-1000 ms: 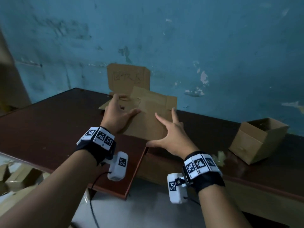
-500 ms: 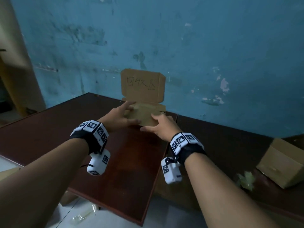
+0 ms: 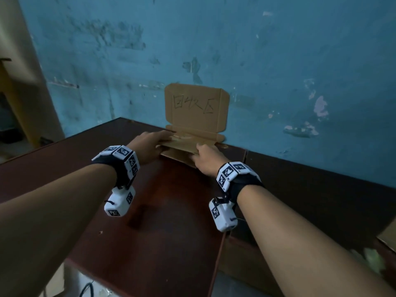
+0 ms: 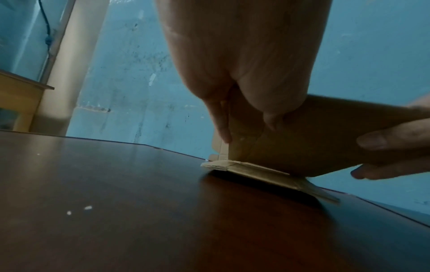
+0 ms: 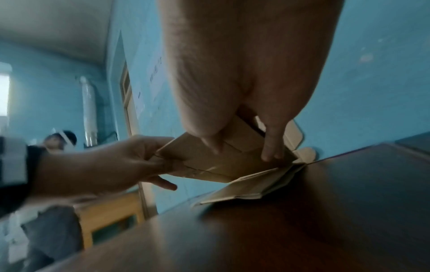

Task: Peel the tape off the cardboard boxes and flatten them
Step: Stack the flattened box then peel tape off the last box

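Observation:
A flattened cardboard box (image 3: 182, 146) is held tilted just above a stack of flat cardboard (image 4: 256, 173) at the far edge of the dark wooden table (image 3: 167, 221), by the blue wall. My left hand (image 3: 150, 144) pinches the box's left edge, thumb on top and fingers beneath (image 5: 116, 165). My right hand (image 3: 205, 155) grips its right side, with fingertips (image 5: 267, 149) curled over the face. The flat stack (image 5: 251, 185) lies under the held piece. A cardboard sign (image 3: 196, 108) with handwriting leans upright on the wall behind.
The corner of another cardboard box (image 3: 387, 234) shows at the right edge, with crumpled tape (image 3: 372, 258) near it. A seam (image 3: 235, 179) joins two tables. A person (image 5: 60, 141) and a light wooden piece of furniture (image 5: 111, 211) are off to the left.
Both hands have closed on the flattened box and carried it away from me to the stack under the sign. The view has swung left, so the open box on the right is nearly out of frame.

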